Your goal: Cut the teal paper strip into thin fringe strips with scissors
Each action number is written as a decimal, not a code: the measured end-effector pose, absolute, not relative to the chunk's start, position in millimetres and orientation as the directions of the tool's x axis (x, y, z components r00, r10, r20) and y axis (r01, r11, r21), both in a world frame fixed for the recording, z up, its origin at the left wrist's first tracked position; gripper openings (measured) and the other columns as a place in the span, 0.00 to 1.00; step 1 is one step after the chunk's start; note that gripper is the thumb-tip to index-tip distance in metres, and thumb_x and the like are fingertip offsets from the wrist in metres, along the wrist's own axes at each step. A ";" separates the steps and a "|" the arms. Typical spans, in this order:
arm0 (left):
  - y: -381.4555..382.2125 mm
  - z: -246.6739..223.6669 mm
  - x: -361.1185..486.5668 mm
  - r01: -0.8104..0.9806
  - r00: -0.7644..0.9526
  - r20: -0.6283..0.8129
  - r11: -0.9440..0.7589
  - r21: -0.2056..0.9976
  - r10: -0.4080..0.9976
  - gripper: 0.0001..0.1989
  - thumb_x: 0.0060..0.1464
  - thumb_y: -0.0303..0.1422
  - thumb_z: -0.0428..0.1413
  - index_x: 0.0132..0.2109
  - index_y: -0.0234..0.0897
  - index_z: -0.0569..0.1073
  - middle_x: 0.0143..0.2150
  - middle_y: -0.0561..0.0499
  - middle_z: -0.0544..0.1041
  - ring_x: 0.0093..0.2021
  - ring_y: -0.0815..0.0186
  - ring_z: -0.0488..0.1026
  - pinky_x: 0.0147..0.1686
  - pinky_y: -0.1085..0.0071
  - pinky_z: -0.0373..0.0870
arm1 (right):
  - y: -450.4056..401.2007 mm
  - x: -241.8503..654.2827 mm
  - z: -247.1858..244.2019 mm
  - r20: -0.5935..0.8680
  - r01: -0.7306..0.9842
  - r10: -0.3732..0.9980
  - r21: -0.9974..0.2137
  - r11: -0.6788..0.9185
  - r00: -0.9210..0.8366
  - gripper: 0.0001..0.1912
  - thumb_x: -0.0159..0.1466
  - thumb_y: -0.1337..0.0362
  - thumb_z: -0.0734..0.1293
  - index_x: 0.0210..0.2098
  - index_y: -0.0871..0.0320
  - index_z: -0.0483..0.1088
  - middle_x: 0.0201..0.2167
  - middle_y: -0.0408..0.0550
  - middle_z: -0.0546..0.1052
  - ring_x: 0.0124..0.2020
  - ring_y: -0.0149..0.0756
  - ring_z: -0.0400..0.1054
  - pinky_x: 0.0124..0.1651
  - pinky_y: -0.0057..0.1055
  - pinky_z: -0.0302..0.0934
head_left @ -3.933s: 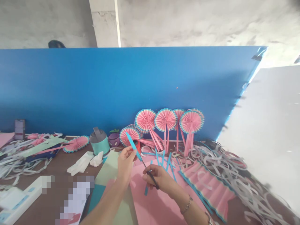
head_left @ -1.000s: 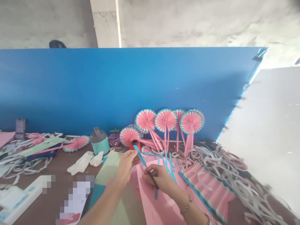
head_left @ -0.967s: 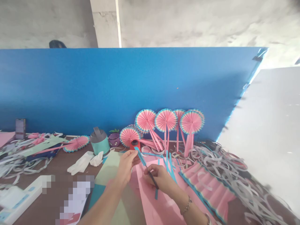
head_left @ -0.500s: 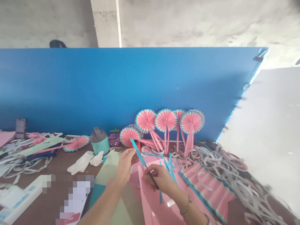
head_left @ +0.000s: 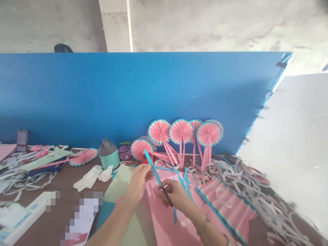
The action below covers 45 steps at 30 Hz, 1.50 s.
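Above the pink sheets, my left hand [head_left: 138, 179] is closed, its fingertips pinching the edge of a blue paper strip [head_left: 153, 166]. The strip slants from upper left down to my right hand [head_left: 173, 194]. In the closed fingers of that hand is a thin black stick-like tool [head_left: 167, 197], lined up with the strip's lower part; its exact kind does not show. Pink paper sheets [head_left: 164, 222] lie under both hands. More narrow blue strips [head_left: 186, 181] are scattered just beyond my right hand. A pleated pink sheet with blue edges [head_left: 228, 208] lies to the right.
Several round pink paper fans [head_left: 181, 131] lean against the blue partition [head_left: 128, 89]. A turquoise cup [head_left: 109, 159] and crumpled tissue [head_left: 88, 177] stand left of my hands. Curled white strips [head_left: 256, 191] pile up at right. A power strip [head_left: 28, 215] is at lower left.
The top pink sheet has shifted slightly to the left. Both hands and the blue strip have barely moved; the grips look the same.
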<state>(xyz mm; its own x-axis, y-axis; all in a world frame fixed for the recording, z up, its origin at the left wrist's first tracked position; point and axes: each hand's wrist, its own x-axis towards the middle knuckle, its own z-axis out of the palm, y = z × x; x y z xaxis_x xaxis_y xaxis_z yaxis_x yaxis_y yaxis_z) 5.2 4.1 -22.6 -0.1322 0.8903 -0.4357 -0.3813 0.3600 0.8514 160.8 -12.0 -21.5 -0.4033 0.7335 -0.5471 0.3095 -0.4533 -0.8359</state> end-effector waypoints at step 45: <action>3.3 -27.2 5.5 -0.363 -0.075 -0.409 0.357 0.861 0.909 0.17 0.43 0.42 0.57 0.32 0.31 0.63 0.28 0.50 0.68 0.29 0.71 0.66 0.31 0.76 0.63 | -12.4 160.9 -36.3 -0.502 0.323 0.761 -0.861 -0.393 -0.412 0.20 0.51 0.57 0.67 0.36 0.66 0.61 0.18 0.46 0.67 0.16 0.26 0.59 0.19 0.18 0.51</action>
